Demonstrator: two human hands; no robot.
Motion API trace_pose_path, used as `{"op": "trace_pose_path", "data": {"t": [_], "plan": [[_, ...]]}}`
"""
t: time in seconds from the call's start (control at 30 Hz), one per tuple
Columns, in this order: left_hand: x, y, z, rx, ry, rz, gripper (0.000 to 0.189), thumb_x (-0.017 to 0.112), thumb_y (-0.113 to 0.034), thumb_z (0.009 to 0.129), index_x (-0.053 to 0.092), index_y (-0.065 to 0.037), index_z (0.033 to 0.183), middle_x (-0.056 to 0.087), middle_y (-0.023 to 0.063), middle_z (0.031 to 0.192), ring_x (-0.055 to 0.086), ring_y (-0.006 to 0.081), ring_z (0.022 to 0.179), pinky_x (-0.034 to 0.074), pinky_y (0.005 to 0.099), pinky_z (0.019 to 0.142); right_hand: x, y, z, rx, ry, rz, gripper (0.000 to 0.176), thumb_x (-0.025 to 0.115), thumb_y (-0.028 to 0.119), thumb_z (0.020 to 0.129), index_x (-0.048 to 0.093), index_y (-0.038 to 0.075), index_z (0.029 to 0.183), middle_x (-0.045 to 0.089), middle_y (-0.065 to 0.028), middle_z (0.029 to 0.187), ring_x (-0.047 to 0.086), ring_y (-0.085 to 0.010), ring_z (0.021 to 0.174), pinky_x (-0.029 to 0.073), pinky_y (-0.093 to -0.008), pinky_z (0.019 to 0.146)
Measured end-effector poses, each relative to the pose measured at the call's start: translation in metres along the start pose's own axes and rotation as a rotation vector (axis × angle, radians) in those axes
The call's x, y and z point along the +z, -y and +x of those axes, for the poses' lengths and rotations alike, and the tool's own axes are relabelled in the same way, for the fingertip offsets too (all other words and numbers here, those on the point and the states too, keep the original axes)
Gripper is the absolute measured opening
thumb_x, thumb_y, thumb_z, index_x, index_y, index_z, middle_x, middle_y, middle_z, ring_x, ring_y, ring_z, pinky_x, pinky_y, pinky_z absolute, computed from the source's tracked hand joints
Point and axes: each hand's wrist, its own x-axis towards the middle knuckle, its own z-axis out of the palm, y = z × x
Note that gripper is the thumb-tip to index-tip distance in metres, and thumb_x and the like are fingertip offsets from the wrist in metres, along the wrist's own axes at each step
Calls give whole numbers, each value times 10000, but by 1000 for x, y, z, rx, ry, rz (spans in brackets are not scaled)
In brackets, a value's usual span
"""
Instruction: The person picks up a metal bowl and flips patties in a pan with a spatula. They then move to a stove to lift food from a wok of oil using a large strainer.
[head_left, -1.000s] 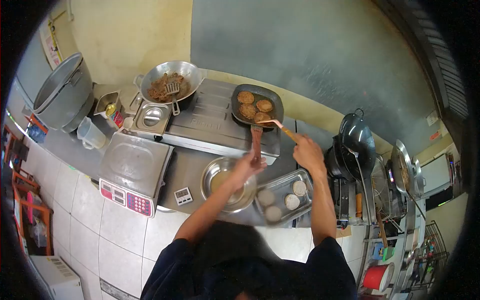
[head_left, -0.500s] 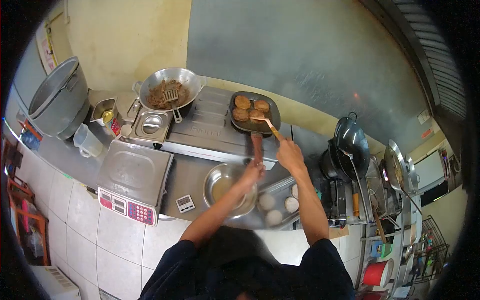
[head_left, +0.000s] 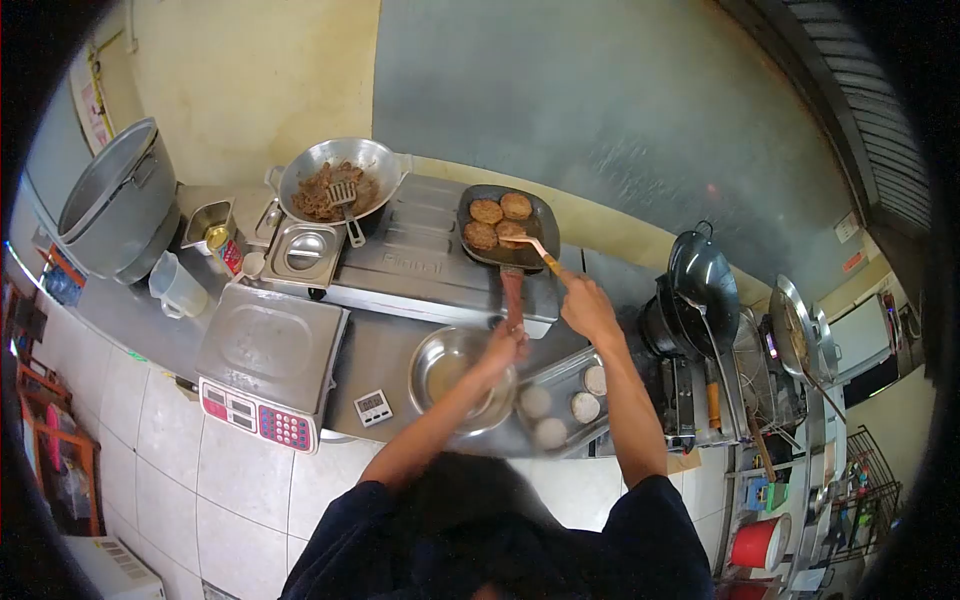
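- Right hand point(head_left: 588, 308) stays closed around spatula point(head_left: 538, 249), blade unmoved in pan point(head_left: 543, 222).
- Left hand point(head_left: 505, 342) keeps gripping pan handle point(head_left: 513, 288).
- Steel counter point(head_left: 380, 335), bowl point(head_left: 420, 352), tray point(head_left: 560, 387); yellow wall point(head_left: 250, 80).

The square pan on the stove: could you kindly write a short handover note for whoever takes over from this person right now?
Left hand: grip closed on the pan handle.
Right hand: holds the spatula, blade at the near-right patty.
Things: square pan sits on the stove with four browned patties inside; pale patties lie on the tray beside the steel bowl.
Done: the four look browned on top.
Left: probably lift them out, then fry the pale ones.
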Motion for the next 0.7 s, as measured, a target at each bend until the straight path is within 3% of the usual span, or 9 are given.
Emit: {"op": "trace_pose_path", "data": {"t": [0.17, 0.33, 0.43, 0.53, 0.7], "plan": [[-7, 5, 0, -3, -10, 24, 103, 440, -242, 978, 419, -161, 919, 460, -37, 796, 416, 68, 611, 337, 213, 546, -30, 0, -6, 36, 103, -86, 427, 487, 20, 766, 535, 42, 1190, 583, -260, 1054, 583, -425, 933, 465, -498, 819], [-5, 3, -4, 42, -3, 45, 89, 431, -225, 979, 411, -154, 930, 455, -28, 784, 413, 72, 604, 332, 215, 530, -3, 6, 2, -37, -137, -92, 416, 488, 36, 771, 542, 48, 1183, 587, -240, 1009, 616, -427, 810, 504, -478, 716], [-6, 7, 0, 49, -7, 35, 94, 437, -227, 978, 407, -150, 932, 454, -23, 784, 409, 74, 594, 328, 220, 524, 4, 28, 4, -111, -152, -19, 416, 495, 35, 764, 544, 34, 1177, 587, -244, 980, 624, -419, 764, 510, -475, 682], [-7, 10, 0, 75, -1, 21, 101, 444, -227, 977, 408, -144, 931, 458, -19, 787, 406, 72, 591, 326, 225, 518, 13, 32, 3, -201, -108, -62, 437, 501, 31, 756, 536, 44, 1191, 589, -244, 955, 629, -413, 769, 510, -483, 687], [-14, 10, 1, 54, -23, 50, 102, 448, -229, 971, 433, -128, 962, 473, -23, 788, 422, 70, 589, 347, 226, 510, -11, 14, -11, -162, -40, -135, 466, 509, 21, 750, 516, 48, 1215, 599, -238, 936, 633, -403, 788, 513, -476, 692]]}}
